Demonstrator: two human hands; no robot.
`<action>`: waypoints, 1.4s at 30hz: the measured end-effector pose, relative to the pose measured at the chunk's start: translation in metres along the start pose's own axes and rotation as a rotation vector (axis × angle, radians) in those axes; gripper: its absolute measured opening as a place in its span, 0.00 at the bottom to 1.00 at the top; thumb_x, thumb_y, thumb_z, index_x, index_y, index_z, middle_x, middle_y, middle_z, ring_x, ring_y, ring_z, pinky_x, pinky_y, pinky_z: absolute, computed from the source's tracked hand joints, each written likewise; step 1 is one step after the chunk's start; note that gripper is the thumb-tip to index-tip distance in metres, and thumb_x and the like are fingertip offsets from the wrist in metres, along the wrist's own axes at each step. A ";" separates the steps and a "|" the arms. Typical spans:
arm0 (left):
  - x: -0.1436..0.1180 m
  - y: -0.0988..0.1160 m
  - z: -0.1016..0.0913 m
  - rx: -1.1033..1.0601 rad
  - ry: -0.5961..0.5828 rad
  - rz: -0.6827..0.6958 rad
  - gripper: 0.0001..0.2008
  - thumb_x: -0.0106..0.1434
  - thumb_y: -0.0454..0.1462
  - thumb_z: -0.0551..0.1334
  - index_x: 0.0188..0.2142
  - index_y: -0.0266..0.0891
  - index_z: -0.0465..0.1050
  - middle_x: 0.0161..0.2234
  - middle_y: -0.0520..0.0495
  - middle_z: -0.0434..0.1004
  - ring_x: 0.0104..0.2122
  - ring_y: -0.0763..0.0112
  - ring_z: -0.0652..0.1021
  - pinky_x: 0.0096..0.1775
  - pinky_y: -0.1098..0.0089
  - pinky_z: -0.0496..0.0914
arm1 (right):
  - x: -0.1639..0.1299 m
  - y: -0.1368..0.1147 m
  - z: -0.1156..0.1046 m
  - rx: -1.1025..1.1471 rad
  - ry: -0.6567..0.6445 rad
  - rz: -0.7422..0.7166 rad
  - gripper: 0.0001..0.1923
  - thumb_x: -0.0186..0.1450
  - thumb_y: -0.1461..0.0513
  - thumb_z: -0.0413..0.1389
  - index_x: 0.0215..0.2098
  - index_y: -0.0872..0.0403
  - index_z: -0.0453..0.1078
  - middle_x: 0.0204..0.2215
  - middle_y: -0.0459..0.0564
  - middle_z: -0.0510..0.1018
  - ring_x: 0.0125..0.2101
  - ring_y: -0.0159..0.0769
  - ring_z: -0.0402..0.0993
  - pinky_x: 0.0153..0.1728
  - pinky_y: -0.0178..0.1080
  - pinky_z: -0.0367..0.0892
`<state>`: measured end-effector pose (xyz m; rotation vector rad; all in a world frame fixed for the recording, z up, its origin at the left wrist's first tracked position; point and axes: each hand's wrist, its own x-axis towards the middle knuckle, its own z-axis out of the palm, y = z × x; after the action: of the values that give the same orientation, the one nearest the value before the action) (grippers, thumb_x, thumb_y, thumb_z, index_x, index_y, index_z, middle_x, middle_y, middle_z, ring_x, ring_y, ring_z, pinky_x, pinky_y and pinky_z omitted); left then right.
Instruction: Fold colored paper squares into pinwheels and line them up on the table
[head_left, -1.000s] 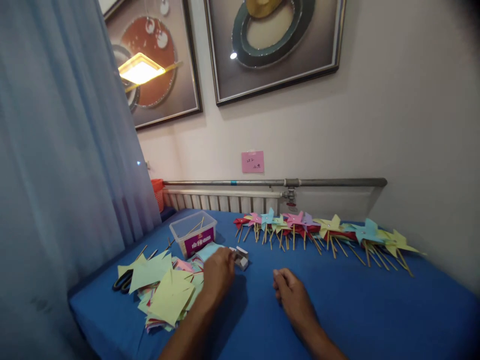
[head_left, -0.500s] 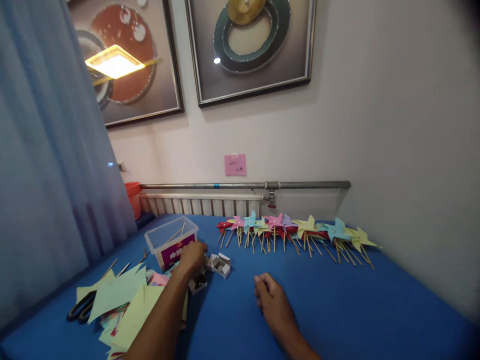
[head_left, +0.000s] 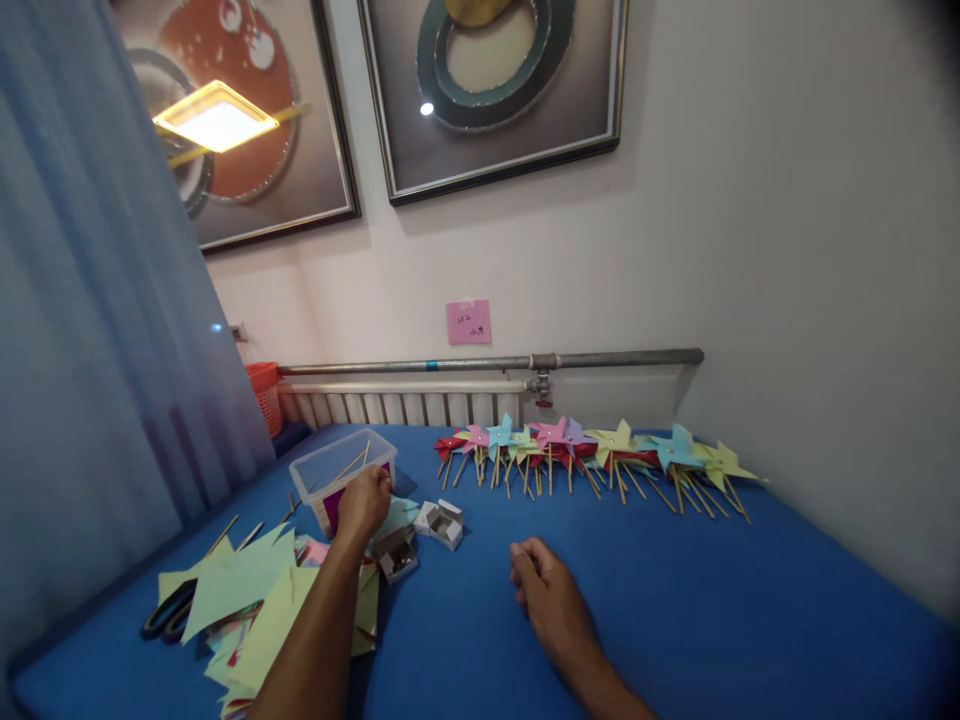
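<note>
My left hand [head_left: 365, 500] is closed, its fingers curled at the front right side of a clear plastic tub [head_left: 307, 468] with thin sticks in it. What those fingers hold, if anything, is hidden. Beside that hand lies a light blue piece of paper [head_left: 401, 512], partly covered. Just right of the wrist is a small open box [head_left: 396, 556] with small shiny pieces inside, and behind it a small white box [head_left: 441, 523] stands open. My right hand [head_left: 553, 600] rests closed on the blue table; whatever its fingers may hold is too small to make out.
Coloured paper sheets [head_left: 244, 580] pile up at the left, with black-handled scissors [head_left: 171, 610] partly under them. Paper pinwheels [head_left: 551, 437] on sticks lie in a row along the back. A pipe [head_left: 480, 364] and radiator run along the wall. A blue curtain [head_left: 82, 300] hangs left.
My left hand has moved left and slightly up from over the small boxes to the tub's front, uncovering the box of shiny pieces and the light blue paper. The right hand stays nearly still.
</note>
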<state>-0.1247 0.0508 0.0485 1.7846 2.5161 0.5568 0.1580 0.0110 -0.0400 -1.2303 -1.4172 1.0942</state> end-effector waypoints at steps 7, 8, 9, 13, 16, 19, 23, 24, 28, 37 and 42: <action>-0.002 0.021 0.020 0.035 -0.115 0.103 0.16 0.63 0.32 0.67 0.50 0.43 0.85 0.54 0.38 0.86 0.55 0.53 0.82 0.52 0.65 0.70 | 0.001 0.001 0.000 -0.007 -0.014 -0.006 0.23 0.67 0.40 0.50 0.27 0.46 0.62 0.18 0.39 0.66 0.20 0.34 0.64 0.23 0.36 0.60; -0.001 0.023 0.022 0.042 -0.122 0.108 0.18 0.62 0.32 0.67 0.50 0.43 0.85 0.55 0.37 0.86 0.56 0.52 0.81 0.54 0.64 0.70 | 0.001 0.001 0.000 -0.009 -0.012 -0.007 0.23 0.68 0.40 0.50 0.27 0.46 0.62 0.18 0.40 0.67 0.20 0.34 0.64 0.23 0.36 0.60; 0.000 0.024 0.024 0.046 -0.126 0.110 0.18 0.61 0.31 0.67 0.50 0.43 0.86 0.55 0.37 0.86 0.56 0.51 0.81 0.55 0.63 0.70 | 0.001 0.002 0.000 -0.012 -0.009 -0.007 0.22 0.68 0.40 0.50 0.27 0.46 0.62 0.18 0.40 0.67 0.20 0.34 0.65 0.23 0.36 0.60; 0.004 0.020 0.027 0.023 -0.119 0.098 0.14 0.63 0.30 0.65 0.44 0.41 0.88 0.51 0.35 0.87 0.56 0.50 0.82 0.56 0.62 0.70 | 0.001 0.001 0.000 -0.028 -0.007 -0.001 0.22 0.68 0.41 0.50 0.27 0.47 0.63 0.17 0.39 0.67 0.20 0.35 0.66 0.23 0.36 0.60; 0.004 0.012 0.024 -0.045 -0.075 0.077 0.15 0.68 0.31 0.61 0.45 0.41 0.88 0.51 0.37 0.88 0.54 0.53 0.83 0.54 0.64 0.72 | 0.000 0.000 -0.001 -0.034 -0.006 0.001 0.22 0.67 0.40 0.49 0.27 0.46 0.62 0.17 0.39 0.66 0.20 0.35 0.65 0.23 0.36 0.60; 0.003 0.001 0.015 -0.134 0.000 0.047 0.16 0.72 0.34 0.59 0.47 0.42 0.87 0.51 0.41 0.88 0.54 0.59 0.84 0.54 0.67 0.72 | 0.000 -0.001 -0.001 -0.029 -0.006 -0.005 0.22 0.67 0.40 0.49 0.27 0.46 0.62 0.17 0.39 0.66 0.20 0.34 0.63 0.23 0.36 0.59; 0.002 -0.007 -0.006 -0.260 0.186 -0.028 0.20 0.76 0.36 0.53 0.54 0.39 0.83 0.56 0.41 0.86 0.57 0.61 0.82 0.57 0.68 0.72 | 0.000 -0.001 0.000 0.000 -0.005 -0.008 0.22 0.67 0.40 0.50 0.27 0.46 0.62 0.17 0.39 0.65 0.19 0.35 0.62 0.23 0.36 0.58; 0.000 -0.006 -0.010 -0.369 0.256 -0.056 0.20 0.76 0.37 0.53 0.55 0.38 0.82 0.56 0.41 0.86 0.56 0.61 0.82 0.56 0.68 0.73 | 0.000 -0.001 0.001 0.010 -0.005 -0.006 0.23 0.66 0.39 0.50 0.27 0.46 0.61 0.17 0.39 0.65 0.19 0.35 0.62 0.22 0.37 0.58; -0.018 0.011 -0.009 -1.168 0.335 -0.201 0.15 0.68 0.43 0.62 0.46 0.38 0.83 0.42 0.42 0.89 0.38 0.61 0.86 0.40 0.68 0.78 | -0.001 -0.005 0.000 0.060 0.004 -0.020 0.25 0.66 0.37 0.51 0.26 0.46 0.62 0.17 0.39 0.65 0.19 0.34 0.62 0.22 0.37 0.58; -0.090 0.082 0.047 -1.251 0.175 0.063 0.14 0.61 0.46 0.68 0.36 0.39 0.86 0.35 0.42 0.88 0.36 0.59 0.84 0.39 0.64 0.78 | -0.022 -0.010 0.021 0.521 -0.149 0.116 0.35 0.57 0.29 0.63 0.34 0.51 0.76 0.28 0.49 0.82 0.25 0.37 0.77 0.30 0.39 0.70; -0.121 0.103 0.066 -0.933 0.194 0.754 0.14 0.71 0.36 0.58 0.42 0.42 0.86 0.44 0.41 0.89 0.46 0.60 0.86 0.51 0.60 0.78 | -0.014 -0.004 0.011 0.936 -0.270 0.277 0.32 0.58 0.33 0.68 0.36 0.53 0.78 0.33 0.53 0.86 0.37 0.45 0.85 0.37 0.41 0.77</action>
<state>0.0259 -0.0119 -0.0079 2.1490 1.1120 1.6137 0.1474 -0.0037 -0.0394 -0.6005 -0.7232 1.8762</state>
